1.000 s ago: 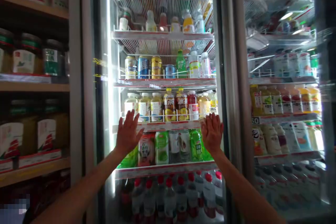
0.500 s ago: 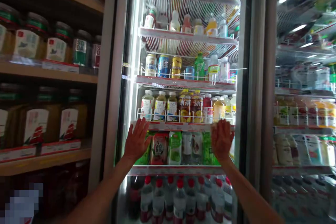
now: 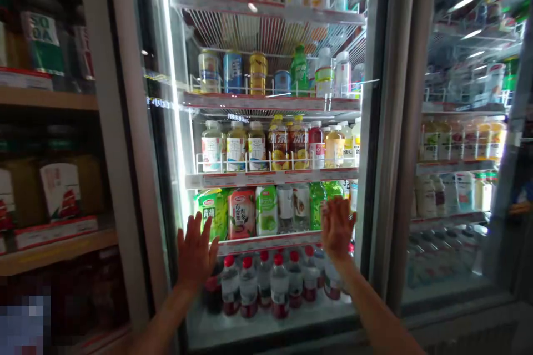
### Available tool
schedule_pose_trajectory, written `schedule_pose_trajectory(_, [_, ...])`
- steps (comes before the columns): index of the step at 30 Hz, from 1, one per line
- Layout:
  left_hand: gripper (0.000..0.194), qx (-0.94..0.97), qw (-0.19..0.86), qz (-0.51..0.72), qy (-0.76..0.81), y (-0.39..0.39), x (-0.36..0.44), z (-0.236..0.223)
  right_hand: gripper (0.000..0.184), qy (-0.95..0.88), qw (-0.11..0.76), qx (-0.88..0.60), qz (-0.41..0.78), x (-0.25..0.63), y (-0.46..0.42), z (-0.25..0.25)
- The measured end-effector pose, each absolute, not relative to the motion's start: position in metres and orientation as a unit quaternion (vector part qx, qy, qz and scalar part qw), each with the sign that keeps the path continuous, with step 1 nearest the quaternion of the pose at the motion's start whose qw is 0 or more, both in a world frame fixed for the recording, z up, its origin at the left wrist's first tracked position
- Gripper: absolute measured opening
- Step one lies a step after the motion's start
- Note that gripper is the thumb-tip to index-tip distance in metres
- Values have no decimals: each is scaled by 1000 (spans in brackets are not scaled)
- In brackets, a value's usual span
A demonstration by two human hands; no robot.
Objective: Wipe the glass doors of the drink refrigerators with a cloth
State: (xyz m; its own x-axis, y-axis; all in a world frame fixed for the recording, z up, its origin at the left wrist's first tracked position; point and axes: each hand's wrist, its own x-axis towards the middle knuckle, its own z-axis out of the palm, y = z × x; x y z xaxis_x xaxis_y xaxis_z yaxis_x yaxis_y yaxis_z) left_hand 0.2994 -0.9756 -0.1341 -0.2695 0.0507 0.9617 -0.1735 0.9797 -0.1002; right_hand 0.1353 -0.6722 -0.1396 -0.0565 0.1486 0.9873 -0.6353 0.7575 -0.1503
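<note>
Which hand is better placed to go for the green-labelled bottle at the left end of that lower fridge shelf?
Probably the left hand: it is open, and its fingertips overlap the green-labelled plastic drink bottle in view. The open right hand sits much farther away, at the opposite side.

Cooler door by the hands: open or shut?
Shut, apparently: the glass door sits in its frame, glare across it, with the left hand and right hand spread in front.

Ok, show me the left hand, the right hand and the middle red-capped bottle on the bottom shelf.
Left hand (image 3: 195, 257): head view, back of the hand.
Right hand (image 3: 338, 227): head view, back of the hand.
Middle red-capped bottle (image 3: 280, 288): head view, bottle's body.
</note>
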Motion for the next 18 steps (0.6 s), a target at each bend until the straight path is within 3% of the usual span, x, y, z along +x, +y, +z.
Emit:
schedule_pose_trajectory(4, [75,63,624,76,-776,-962,292,-145,54,-646,664,63,371,133,-672,-152])
schedule_pose_trajectory(6, [76,74,627,71,-772,-956,291,-141,56,-664,651,125,346,158,-716,-158])
schedule_pose_trajectory(9, [74,73,604,75,-790,-953,299,-143,57,-694,578,346,256,194,-772,-169])
schedule_pose_trajectory(12, [73,65,567,82,-817,-957,313,-158,55,-692,554,414,206,192,-760,-179])
schedule_pose_trajectory(18, [70,74,545,78,-832,-960,325,-181,51,-682,629,72,366,130,-665,-164])
